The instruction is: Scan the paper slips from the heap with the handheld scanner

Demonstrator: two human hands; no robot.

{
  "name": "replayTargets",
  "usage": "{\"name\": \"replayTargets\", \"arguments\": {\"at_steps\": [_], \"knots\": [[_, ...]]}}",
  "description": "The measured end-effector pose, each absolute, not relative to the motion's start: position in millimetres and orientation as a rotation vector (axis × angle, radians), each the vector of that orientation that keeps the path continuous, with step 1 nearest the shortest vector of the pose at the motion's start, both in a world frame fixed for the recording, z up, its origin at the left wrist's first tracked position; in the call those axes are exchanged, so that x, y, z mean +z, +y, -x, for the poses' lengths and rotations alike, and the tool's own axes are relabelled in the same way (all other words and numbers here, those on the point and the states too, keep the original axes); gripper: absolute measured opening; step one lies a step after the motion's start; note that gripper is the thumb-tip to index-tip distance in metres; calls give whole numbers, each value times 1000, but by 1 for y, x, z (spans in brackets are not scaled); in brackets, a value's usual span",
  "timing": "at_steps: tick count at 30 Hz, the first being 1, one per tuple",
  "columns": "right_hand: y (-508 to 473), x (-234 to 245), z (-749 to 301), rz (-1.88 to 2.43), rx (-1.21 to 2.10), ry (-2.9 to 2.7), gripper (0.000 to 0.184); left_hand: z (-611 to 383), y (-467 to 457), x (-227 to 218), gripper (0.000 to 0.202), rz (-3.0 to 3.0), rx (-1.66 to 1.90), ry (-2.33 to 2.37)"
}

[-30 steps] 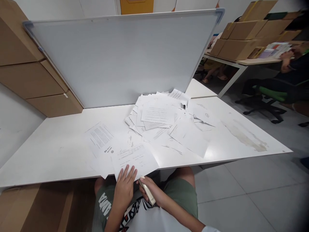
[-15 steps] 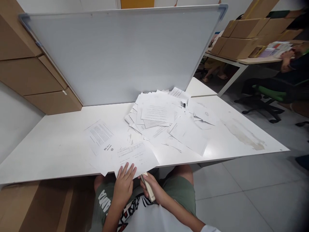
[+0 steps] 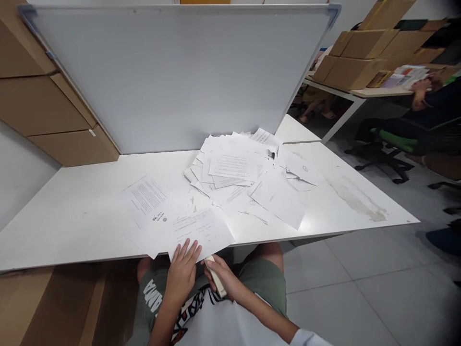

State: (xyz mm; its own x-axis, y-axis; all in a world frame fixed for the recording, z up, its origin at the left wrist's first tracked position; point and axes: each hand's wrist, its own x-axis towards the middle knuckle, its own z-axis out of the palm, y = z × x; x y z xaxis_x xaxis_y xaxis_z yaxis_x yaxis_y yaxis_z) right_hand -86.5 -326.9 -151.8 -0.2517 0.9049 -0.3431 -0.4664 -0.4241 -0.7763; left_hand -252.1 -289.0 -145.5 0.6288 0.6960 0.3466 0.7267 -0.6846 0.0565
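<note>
My left hand (image 3: 182, 271) lies flat with fingers stretched out on the near edge of a printed sheet (image 3: 198, 233) that overhangs the front of the white table (image 3: 72, 221). My right hand (image 3: 221, 276) is closed around a small cream-coloured stapler-like tool (image 3: 215, 278), held just below the table edge beside that sheet. Another printed sheet (image 3: 146, 202) lies to the left of it. A loose pile of white papers (image 3: 245, 173) spreads across the middle of the table.
A large whiteboard (image 3: 173, 72) leans upright at the back of the table. Cardboard boxes (image 3: 43, 101) stand at the left and on a far desk (image 3: 363, 53). Another person sits at the right by an office chair (image 3: 392, 149).
My right hand with the tool has crept slightly up toward the table edge. The view has shifted a little; my left hand stays on the sheet.
</note>
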Motion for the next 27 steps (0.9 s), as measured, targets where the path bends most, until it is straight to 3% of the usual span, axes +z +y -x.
{"name": "replayTargets", "arguments": {"at_steps": [27], "knots": [[-327,-152,89,1090,1800,-655,48,249,-288,-146,44,2779,-620,-1252]]}}
